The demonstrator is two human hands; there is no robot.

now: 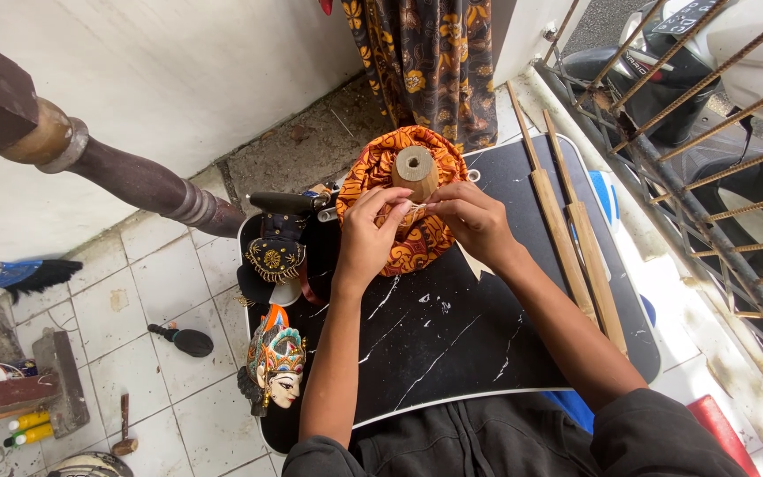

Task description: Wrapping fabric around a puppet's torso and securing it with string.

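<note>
A wooden puppet body [416, 170] wrapped in orange patterned cloth [417, 238] stands on a black marbled board [452, 336] across my lap. My left hand [371, 231] and my right hand [470, 219] meet at its front, just below the round wooden neck. Both pinch a thin pale thread [416, 206] against the cloth. A painted puppet head [277, 362] with a colourful crown lies at the board's left edge. A dark gold-trimmed puppet piece [275, 252] lies above it.
Two long bamboo sticks [576, 234] lie along the board's right side. On the tiled floor at left are a small dark mallet-like tool [183, 338], a hammer [124, 428], yellow tubes [28, 427] and a turned wooden post [134, 181]. A rusty metal grille [708, 177] runs along the right.
</note>
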